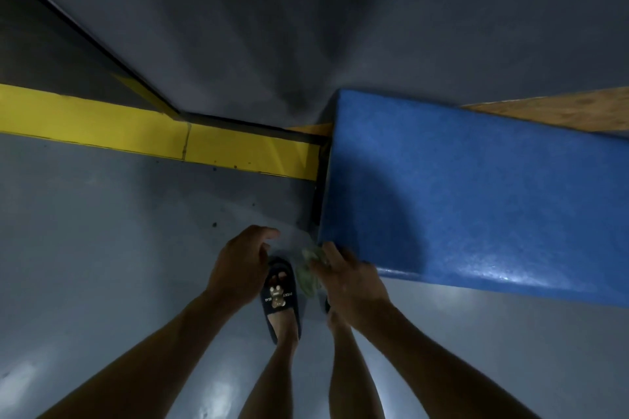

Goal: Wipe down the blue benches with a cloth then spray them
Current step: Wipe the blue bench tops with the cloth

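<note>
A blue bench point(476, 187) fills the right half of the view, its padded top running off to the right. My right hand point(347, 279) is at the bench's near left corner and grips a crumpled pale green cloth point(308, 270), which hangs just off the corner. My left hand point(238, 265) hovers to the left of the cloth, over the floor, fingers loosely curled and holding nothing. No spray bottle is in view.
The grey floor point(102, 248) has a yellow painted stripe point(136, 133) along the wall base. A grey wall point(306, 27) rises behind. My feet stand below my hands, one in a dark slipper point(280, 299). A wooden board point(561, 109) shows behind the bench.
</note>
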Motion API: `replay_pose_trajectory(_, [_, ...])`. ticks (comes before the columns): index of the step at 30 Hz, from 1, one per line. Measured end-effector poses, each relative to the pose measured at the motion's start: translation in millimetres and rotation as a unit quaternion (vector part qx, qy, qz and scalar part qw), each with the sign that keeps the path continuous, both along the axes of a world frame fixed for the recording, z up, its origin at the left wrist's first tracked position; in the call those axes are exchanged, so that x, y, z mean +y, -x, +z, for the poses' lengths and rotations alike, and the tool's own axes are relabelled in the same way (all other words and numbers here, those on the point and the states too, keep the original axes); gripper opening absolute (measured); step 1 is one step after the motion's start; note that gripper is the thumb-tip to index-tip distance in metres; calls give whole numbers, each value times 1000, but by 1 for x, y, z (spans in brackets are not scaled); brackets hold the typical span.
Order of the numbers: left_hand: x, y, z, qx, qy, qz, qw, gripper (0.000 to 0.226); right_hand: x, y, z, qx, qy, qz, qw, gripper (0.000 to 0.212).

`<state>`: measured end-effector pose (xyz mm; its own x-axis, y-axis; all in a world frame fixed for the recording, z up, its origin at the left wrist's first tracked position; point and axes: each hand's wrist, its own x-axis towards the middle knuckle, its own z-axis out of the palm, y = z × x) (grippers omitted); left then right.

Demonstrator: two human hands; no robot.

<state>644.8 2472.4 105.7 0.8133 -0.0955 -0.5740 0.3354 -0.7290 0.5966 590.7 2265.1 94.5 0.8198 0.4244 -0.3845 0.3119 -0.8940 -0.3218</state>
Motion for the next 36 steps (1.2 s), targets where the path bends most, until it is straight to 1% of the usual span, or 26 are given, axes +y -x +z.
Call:
replay_pose_trajectory(2, [1,-3,-1,10,-5,-2,1000,37,-12,-16,1,-18,0,77,997,34])
replay_pose_trajectory(3, [0,-5,-2,12,-7,-7,1000,38,-21,-33,1,-36,4,111,993,33])
replay_pose_trajectory(4, [0,-6,-2,9,-9,-13,1000,38,-29,-53,3,-52,11,110,993,34])
replay_pose_trajectory(5, [-1,-8,-2,1,-11,-17,1000,38,-38,-75,5,-65,19,69,995,38])
replay_pose_trajectory(6, [-1,-10,-1,-7,-12,-20,1000,38,-45,-95,6,-80,30,9,996,45])
replay_pose_trajectory(8, [-3,-12,0,-19,-11,-26,999,37,-48,-117,10,-105,71,-103,987,54])
replay_pose_trajectory(9, [-3,-14,-1,-22,-10,-31,999,37,-42,-114,9,-110,78,-134,982,54])
replay_pose_trajectory(11, [-4,-16,-1,-21,-5,-31,999,36,-26,-87,6,-113,47,-158,980,49])
replay_pose_trajectory(12, [-5,-16,-1,-20,0,-27,999,36,-18,-67,5,-113,24,-148,982,46])
replay_pose_trajectory(14, [-6,-15,-1,-28,11,-32,999,34,-8,-27,4,-81,-7,-88,993,43])
replay_pose_trajectory(15, [-7,-13,-1,-39,16,-41,998,34,-8,-12,4,-58,-15,-56,997,45])
replay_pose_trajectory(16, [-8,-12,-2,-48,20,-50,997,34,-12,-2,4,-42,-16,-46,998,50])
replay_pose_trajectory(18, [-10,-9,-4,-54,22,-63,996,34,-30,7,2,-18,-13,-87,996,56])
replay_pose_trajectory(20, [-15,-7,-7,-44,23,-76,996,35,-60,16,3,-7,-6,-160,987,50])
replay_pose_trajectory(22, [-19,-6,-9,-30,20,-82,996,35,-94,27,11,-4,16,-272,962,45])
replay_pose_trajectory(23, [-21,-6,-9,-25,21,-80,996,35,-110,32,18,3,22,-359,933,41])
replay_pose_trajectory(25, [-27,-6,-10,-23,25,-82,996,36,-136,39,25,-5,27,-531,847,28])
replay_pose_trajectory(26, [-30,-6,-9,-27,26,-85,996,37,-142,40,27,-12,47,-577,815,30])
replay_pose_trajectory(27, [-32,-7,-10,-31,28,-88,995,37,-146,41,23,-15,59,-593,803,35])
replay_pose_trajectory(28, [-35,-8,-11,-32,29,-89,995,37,-143,39,23,-6,53,-619,783,41])
replay_pose_trajectory(29, [-37,-8,-12,-29,31,-88,995,37,-137,37,19,-5,58,-623,780,47])
replay_pose_trajectory(30, [-39,-8,-13,-26,32,-85,996,36,-126,36,13,-6,59,-620,782,53])
replay_pose_trajectory(32, [-42,-7,-14,-20,33,-79,996,35,-90,34,3,-39,44,-587,808,58])
replay_pose_trajectory(34, [-43,-6,-15,-17,32,-76,996,34,-42,25,2,-68,11,-532,844,53])
replay_pose_trajectory(36, [-42,-5,-15,-22,34,-71,997,32,-1,15,3,-61,-15,-453,889,50])
